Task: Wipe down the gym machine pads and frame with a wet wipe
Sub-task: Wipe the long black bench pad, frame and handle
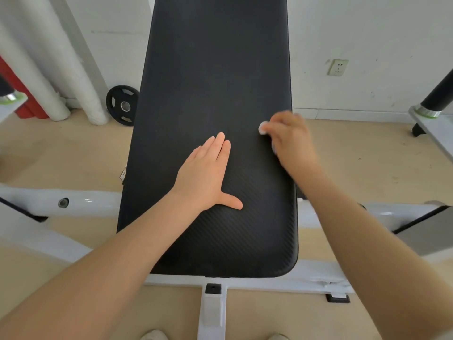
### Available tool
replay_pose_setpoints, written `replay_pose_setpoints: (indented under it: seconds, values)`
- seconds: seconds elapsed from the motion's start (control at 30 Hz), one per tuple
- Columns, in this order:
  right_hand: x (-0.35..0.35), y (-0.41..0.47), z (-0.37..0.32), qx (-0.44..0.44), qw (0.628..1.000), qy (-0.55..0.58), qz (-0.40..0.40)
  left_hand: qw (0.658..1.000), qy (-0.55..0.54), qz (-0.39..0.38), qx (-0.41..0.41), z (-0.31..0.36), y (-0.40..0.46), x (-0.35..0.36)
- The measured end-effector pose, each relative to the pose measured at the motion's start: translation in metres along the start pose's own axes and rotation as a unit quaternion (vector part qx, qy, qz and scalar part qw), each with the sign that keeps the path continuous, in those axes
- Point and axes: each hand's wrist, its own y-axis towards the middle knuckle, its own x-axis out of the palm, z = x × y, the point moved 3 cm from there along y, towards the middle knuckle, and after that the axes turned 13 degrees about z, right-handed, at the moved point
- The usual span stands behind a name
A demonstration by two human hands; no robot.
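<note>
Your two bare forearms fill the near edge of the view, reaching in from 7 and 5 o'clock toward the middle.

Beyond them, the largest thing is the black pad (pixel 215 82) of the bench, a long ribbed cushion running from the centre up to 12 o'clock and tilting away from you. Under and around it sits the white frame (pixel 318 276): a cross-tube just below the pad's near end, a post dropping to 6 o'clock, and side rails reaching out toward 9 and 3 o'clock.

Your left hand (pixel 208 177) lies flat on the pad at the centre, fingers straight and together pointing to 12 o'clock, thumb spread toward 3 o'clock, holding nothing.

Your right hand (pixel 291 141) is at about 2 o'clock from it, on the pad's right edge and blurred. Its fingers are curled around the white wet wipe (pixel 262 128), which is bunched up; only a small part peeks out at the fingertips and touches the pad.

On the tan floor at 10 o'clock, a black weight plate (pixel 122 105) leans against the wall beside white rolled cylinders (pixel 51 69). At 2 o'clock a wall socket (pixel 338 67) sits on the white wall.
</note>
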Motion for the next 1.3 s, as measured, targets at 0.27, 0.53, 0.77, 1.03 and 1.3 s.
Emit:
replay_pose_setpoints:
  seconds: [0.27, 0.53, 0.77, 1.03, 1.3]
  values:
    - [-0.016, -0.001, 0.011, 0.041, 0.999, 0.026, -0.022, 1.000, -0.004, -0.003, -0.006, 0.000, 0.002, 0.003]
    - [-0.035, -0.047, 0.014, -0.044, 0.995, 0.035, -0.081, 1.000, 0.007, 0.000, -0.002, 0.003, 0.002, 0.001]
    - [-0.006, 0.037, 0.031, 0.135, 0.990, 0.041, 0.008, 1.000, 0.008, -0.005, -0.004, 0.001, 0.000, 0.001]
    - [-0.032, -0.060, -0.021, 0.013, 0.995, -0.002, -0.099, 0.999, 0.024, 0.019, -0.026, 0.006, -0.007, -0.003]
    - [-0.046, -0.160, -0.064, -0.152, 0.961, 0.022, -0.232, 0.994, -0.062, 0.086, -0.014, 0.022, -0.070, -0.004]
